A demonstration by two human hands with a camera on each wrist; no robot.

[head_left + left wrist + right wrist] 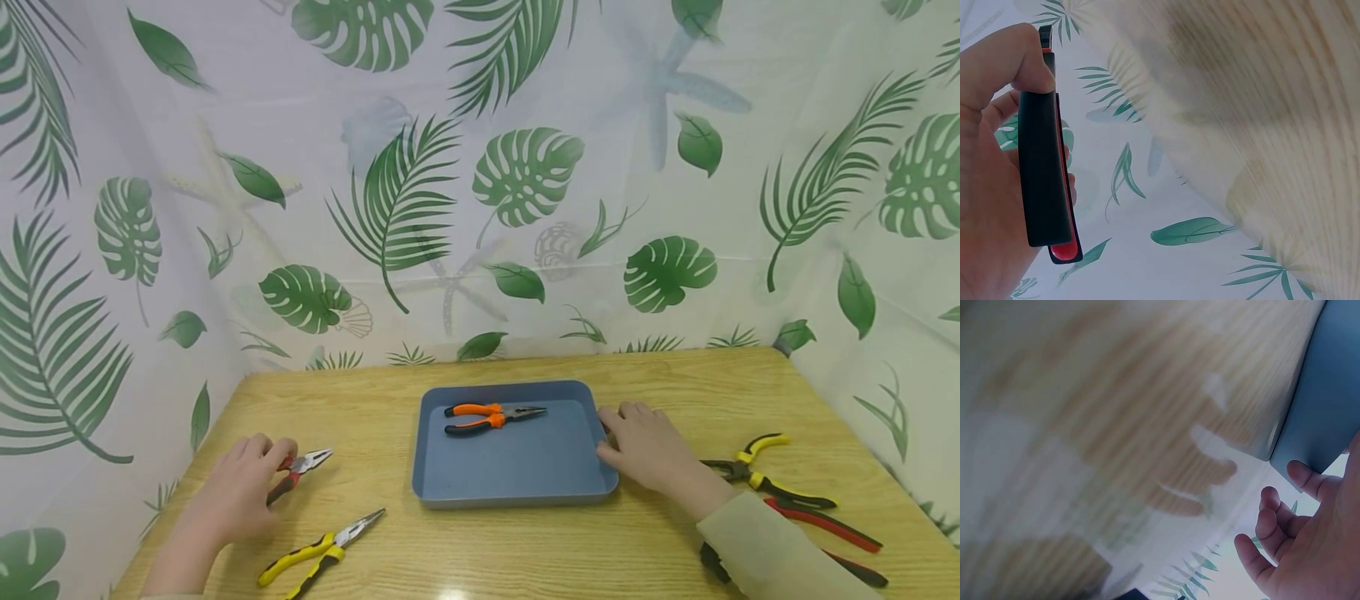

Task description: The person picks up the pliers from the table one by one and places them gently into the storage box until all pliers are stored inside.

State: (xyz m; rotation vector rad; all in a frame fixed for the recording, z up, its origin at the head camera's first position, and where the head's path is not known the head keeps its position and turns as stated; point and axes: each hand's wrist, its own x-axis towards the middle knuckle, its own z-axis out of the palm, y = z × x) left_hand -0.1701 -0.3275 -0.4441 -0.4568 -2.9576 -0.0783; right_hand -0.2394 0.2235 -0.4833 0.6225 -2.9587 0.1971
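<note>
On the left side of the table, my left hand (238, 492) grips a pair of pliers (303, 463) with red and black handles, its silver jaws pointing right. The left wrist view shows the thumb pressed on the black handle (1044, 169). A blue-grey tray (517, 475) lies at the middle. My right hand (648, 442) pinches the tray's right wall, the thumb at the rim and a finger (1304, 475) against the outer side; the other fingers curl loosely beside it. Inside the tray lie orange and black long-nose pliers (495, 417).
Yellow and black long-nose pliers (330, 550) lie at the front left. Beside my right forearm are yellow and black pliers (742, 471) and red-handled pliers (825, 525), partly covered by the sleeve (772, 542). A leaf-patterned cloth (480, 208) hangs behind the wooden table.
</note>
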